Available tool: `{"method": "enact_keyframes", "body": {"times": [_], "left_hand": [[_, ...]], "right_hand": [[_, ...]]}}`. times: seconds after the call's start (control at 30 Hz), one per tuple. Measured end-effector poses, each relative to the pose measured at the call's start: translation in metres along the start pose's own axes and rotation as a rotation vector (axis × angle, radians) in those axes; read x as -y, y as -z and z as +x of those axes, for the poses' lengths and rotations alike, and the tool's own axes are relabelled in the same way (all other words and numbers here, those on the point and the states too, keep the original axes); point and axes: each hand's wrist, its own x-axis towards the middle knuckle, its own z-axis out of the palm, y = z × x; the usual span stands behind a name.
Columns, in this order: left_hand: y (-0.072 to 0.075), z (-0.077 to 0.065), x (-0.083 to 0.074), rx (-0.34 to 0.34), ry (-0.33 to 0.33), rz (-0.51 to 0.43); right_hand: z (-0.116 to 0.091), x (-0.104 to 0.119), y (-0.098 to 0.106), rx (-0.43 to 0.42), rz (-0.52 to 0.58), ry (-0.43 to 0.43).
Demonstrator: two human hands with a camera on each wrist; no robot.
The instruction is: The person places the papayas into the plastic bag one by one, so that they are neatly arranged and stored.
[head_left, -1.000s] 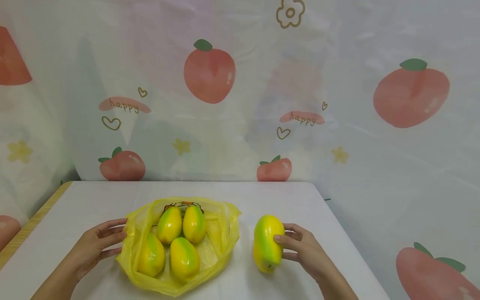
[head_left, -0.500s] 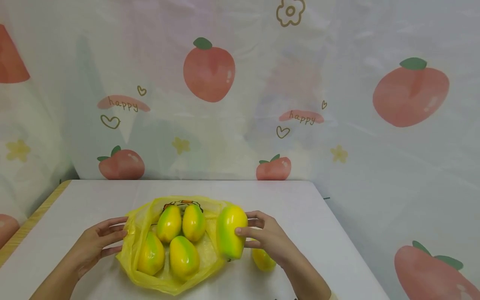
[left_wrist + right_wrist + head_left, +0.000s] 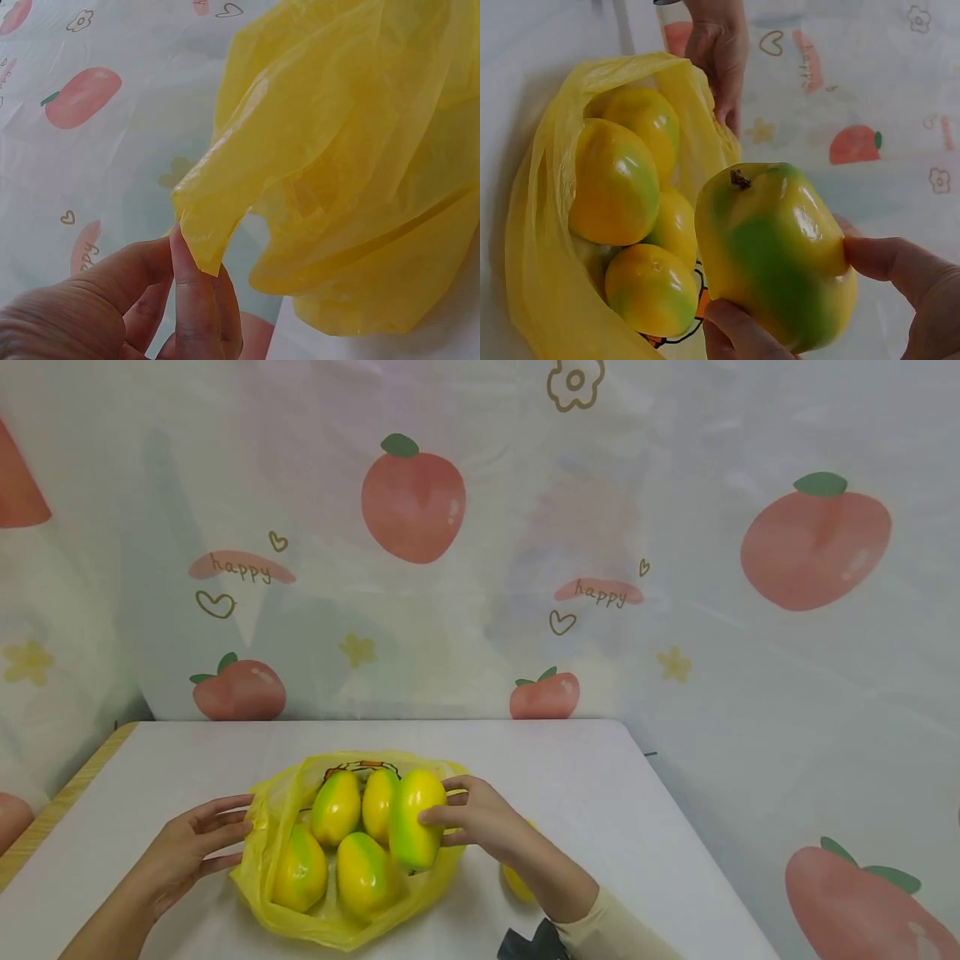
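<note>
A yellow plastic bag [image 3: 442,881] lies with its mouth spread, several yellow-green mangoes [image 3: 367,877] inside it. My left hand [image 3: 198,843] pinches the bag's left edge; in the left wrist view a corner of the film sits between thumb and fingers [image 3: 196,315]. My right hand [image 3: 480,814] holds another mango [image 3: 772,255] by its sides, thumb opposite the fingers. That fruit is over the right part of the bag's mouth, overlapping one mango inside in the head view. Its dark stem end shows in the right wrist view.
One more mango [image 3: 517,885] lies on the white table [image 3: 585,777] right of the bag, partly hidden by my right forearm. A black object [image 3: 534,942] shows beside the right sleeve. A fruit-printed cloth [image 3: 465,635] hangs behind the table.
My right hand has carried its mango leftward from the table to over the bag. This uncovers another mango on the table at right. My left hand stays at the bag's edge.
</note>
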Motion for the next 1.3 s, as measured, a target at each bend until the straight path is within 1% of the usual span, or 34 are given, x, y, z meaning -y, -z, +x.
{"method": "enact_keyframes", "body": {"times": [0.13,0.27,0.43,0.6,0.7,0.8,1.07,1.17,1.3], "left_hand": [[0.0,0.0,0.0,-0.007,0.005,0.005],[-0.001,0.0,0.001,-0.011,0.009,0.006],[-0.001,0.0,0.002,-0.018,0.016,0.015],[-0.002,-0.001,0.002,-0.03,0.021,0.023],[-0.002,-0.001,0.001,-0.024,0.017,0.023],[-0.003,-0.001,0.0,-0.018,0.012,0.022],[-0.004,-0.002,-0.001,-0.018,0.005,0.015],[-0.004,-0.002,-0.001,-0.013,0.003,0.015],[-0.004,-0.002,-0.001,-0.017,0.007,0.02]], "right_hand": [[0.008,0.0,-0.005,0.012,-0.03,-0.02],[0.016,0.0,-0.009,0.022,-0.063,-0.068],[0.021,-0.005,-0.011,0.043,-0.063,-0.107],[0.024,-0.013,-0.014,0.025,-0.116,-0.122],[0.026,-0.016,-0.016,0.003,-0.164,-0.132],[0.027,-0.019,-0.018,-0.001,-0.191,-0.138],[0.034,-0.028,-0.025,0.052,-0.14,-0.164],[0.037,-0.032,-0.028,0.06,-0.136,-0.176],[0.037,-0.035,-0.032,0.063,-0.157,-0.176]]}}
